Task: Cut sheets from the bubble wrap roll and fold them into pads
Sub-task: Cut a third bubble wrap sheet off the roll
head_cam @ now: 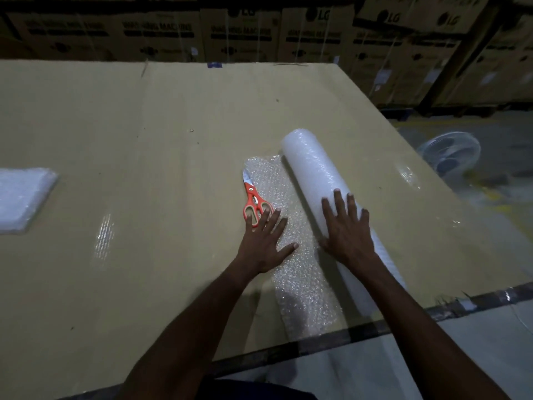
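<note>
A white bubble wrap roll (317, 180) lies on the cardboard-covered table (144, 125), angled from the far middle toward the near right edge. A strip of unrolled bubble wrap (291, 267) stretches flat to its left. My right hand (347, 229) rests flat on top of the roll, fingers spread. My left hand (266, 241) presses flat on the left edge of the unrolled strip, fingers spread. Orange-handled scissors (253, 202) lie shut on the strip's left edge, their handles touching my left fingertips.
A stack of folded bubble wrap pads (21, 197) sits at the far left of the table. The table's taped near edge (375, 327) runs diagonally. A white fan (450, 154) stands on the floor to the right. Stacked cardboard boxes (259, 30) line the back.
</note>
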`<action>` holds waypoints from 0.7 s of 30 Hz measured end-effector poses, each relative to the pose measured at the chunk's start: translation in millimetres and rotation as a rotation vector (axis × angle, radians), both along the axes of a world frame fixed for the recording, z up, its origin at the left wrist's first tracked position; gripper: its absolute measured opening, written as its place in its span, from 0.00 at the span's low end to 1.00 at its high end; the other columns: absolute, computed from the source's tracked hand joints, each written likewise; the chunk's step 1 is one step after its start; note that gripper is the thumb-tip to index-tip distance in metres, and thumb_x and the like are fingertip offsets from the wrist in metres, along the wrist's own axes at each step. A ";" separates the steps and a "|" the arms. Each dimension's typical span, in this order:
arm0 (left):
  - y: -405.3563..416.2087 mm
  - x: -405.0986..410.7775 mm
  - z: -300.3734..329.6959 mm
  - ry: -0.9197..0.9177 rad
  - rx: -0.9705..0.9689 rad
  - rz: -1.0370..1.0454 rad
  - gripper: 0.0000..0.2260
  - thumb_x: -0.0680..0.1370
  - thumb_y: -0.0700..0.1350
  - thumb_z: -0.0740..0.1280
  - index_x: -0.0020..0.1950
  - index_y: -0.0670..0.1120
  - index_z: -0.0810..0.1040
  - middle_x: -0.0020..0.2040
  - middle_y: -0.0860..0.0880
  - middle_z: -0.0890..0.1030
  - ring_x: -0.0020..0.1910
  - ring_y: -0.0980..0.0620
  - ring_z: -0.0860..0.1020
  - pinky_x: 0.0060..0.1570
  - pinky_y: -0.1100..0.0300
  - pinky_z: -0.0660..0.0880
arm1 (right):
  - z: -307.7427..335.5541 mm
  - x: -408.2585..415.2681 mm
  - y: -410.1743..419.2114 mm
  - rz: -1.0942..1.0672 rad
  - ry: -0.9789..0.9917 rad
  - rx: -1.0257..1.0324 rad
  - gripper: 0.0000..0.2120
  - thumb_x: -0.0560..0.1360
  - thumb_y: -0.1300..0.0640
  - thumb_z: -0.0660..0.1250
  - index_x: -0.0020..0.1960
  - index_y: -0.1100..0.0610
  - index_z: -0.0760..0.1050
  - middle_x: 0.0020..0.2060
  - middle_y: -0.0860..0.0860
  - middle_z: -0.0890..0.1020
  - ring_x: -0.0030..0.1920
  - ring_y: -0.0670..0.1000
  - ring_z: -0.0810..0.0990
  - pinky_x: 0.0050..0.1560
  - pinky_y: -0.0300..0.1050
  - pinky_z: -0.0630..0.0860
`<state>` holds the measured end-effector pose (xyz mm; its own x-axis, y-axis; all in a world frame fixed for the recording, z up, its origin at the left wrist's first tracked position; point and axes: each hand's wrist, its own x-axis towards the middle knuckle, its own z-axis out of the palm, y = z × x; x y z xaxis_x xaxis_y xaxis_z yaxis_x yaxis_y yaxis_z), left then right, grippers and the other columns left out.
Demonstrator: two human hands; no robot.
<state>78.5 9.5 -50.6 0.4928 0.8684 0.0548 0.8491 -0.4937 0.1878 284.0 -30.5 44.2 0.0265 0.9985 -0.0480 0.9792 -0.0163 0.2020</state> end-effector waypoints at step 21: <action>-6.0 -116.1 25.2 0.110 -0.037 0.021 0.38 0.78 0.71 0.41 0.81 0.49 0.54 0.81 0.46 0.51 0.80 0.45 0.44 0.75 0.37 0.38 | 18.1 -54.0 -11.1 -0.044 0.304 -0.016 0.29 0.81 0.46 0.56 0.79 0.53 0.54 0.81 0.60 0.46 0.80 0.60 0.49 0.67 0.71 0.65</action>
